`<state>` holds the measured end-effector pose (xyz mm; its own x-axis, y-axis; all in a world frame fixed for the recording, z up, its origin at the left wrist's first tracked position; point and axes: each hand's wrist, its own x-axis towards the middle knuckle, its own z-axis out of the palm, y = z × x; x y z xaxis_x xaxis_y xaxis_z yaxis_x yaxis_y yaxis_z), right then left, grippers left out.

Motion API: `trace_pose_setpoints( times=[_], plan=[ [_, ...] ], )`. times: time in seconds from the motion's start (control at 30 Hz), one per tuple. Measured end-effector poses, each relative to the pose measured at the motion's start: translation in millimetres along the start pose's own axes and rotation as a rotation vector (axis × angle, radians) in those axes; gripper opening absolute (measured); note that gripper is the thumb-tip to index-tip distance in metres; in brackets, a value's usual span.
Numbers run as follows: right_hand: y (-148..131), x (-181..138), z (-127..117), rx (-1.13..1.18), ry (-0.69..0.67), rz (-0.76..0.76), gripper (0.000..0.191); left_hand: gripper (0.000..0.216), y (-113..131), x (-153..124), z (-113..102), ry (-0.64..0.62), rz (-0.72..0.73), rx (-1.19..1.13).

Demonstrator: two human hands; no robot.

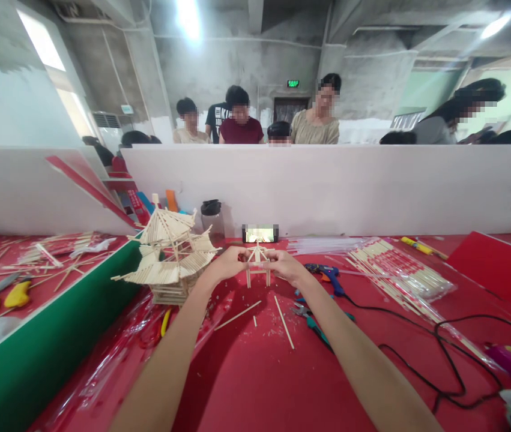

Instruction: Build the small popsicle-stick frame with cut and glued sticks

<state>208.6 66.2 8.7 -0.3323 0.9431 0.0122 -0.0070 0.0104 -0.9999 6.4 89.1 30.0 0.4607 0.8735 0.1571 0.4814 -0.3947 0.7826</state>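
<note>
Between my two hands is a small wooden-stick frame with a pointed top and legs below. My left hand grips its left side, and my right hand grips its right side, fingers closed in. Just behind it a phone leans upright with a lit screen. A larger pagoda model made of sticks stands left of my left hand. On the red table in front lie loose sticks and small scraps. Near my right forearm are green-handled pliers and a blue glue gun.
Packs of chopstick-like sticks lie at the right, beside a black cable. A green divider runs along the left; a white partition stands behind. A dark-lidded bottle is at its foot. Several people are beyond it.
</note>
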Motion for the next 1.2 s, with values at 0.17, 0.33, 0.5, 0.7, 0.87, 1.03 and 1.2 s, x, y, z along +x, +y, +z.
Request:
trace_pose_setpoints(
  times=[0.17, 0.33, 0.5, 0.7, 0.87, 1.03, 1.2],
  plan=[
    [0.9, 0.5, -4.8, 0.037, -0.032, -0.021, 0.039, 0.014, 0.1, 1.9, 2.6, -0.006, 0.048, -0.001],
    [-5.2, -3.1, -7.8, -0.025, -0.068, -0.007, 0.039, 0.018, 2.6, 4.7, 10.3, 0.031, 0.039, -0.028],
    [-4.3, -2.4, -10.7, -0.030, -0.066, 0.006, 0.042, 0.021, 2.2, 5.6, 16.2, 0.059, -0.010, -0.152],
    [0.9, 2.2, -15.2, -0.073, -0.061, 0.003, 0.037, 0.022, -5.6, 9.0, 18.7, 0.045, -0.014, -0.197],
    [0.1, 2.3, -15.6, -0.124, -0.077, -0.031, 0.036, 0.018, -7.4, 10.5, 17.5, 0.043, -0.009, -0.144],
    [6.1, 5.7, -17.8, -0.155, -0.059, -0.052, 0.033, 0.015, -3.8, 8.5, 14.5, 0.054, 0.011, -0.119],
    [6.7, 5.3, -17.3, -0.136, -0.055, -0.043, 0.035, 0.023, 2.7, 6.0, 11.7, 0.058, 0.029, -0.076]
  ],
)
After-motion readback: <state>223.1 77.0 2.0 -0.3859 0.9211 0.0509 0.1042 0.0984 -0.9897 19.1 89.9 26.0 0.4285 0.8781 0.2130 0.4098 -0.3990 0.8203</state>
